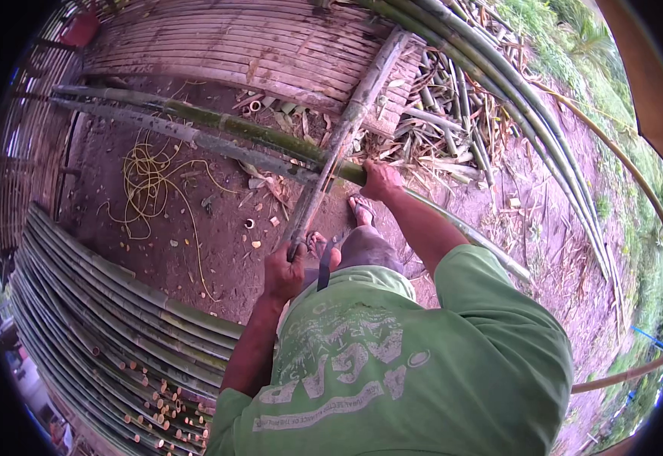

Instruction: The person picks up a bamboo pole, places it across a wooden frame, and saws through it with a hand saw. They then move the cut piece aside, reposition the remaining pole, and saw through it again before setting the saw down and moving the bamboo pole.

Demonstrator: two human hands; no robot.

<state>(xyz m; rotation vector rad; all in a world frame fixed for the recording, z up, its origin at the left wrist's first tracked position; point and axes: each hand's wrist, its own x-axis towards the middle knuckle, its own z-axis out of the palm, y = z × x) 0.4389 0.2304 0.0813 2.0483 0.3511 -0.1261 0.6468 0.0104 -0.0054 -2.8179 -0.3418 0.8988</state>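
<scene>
My right hand [383, 180] is closed around a long green bamboo pole [263, 135], which runs from the far left past my feet to the lower right. A weathered wooden beam [362, 106] crosses this pole just left of that hand. My left hand [282, 270] is a fist at the beam's near end. A dark rounded piece shows at its fingers, but I cannot tell what it is gripping. Beside the green pole lies a greyer pole [217, 144], reaching the crossing from the left.
A slatted bamboo platform [225, 42] stands ahead, with split offcuts [453, 114] heaped right of it. Yellow rope [149, 171] lies tangled on the dirt. Many bamboo poles [118, 304] are stacked at lower left. Long bent poles [529, 106] arch along the right.
</scene>
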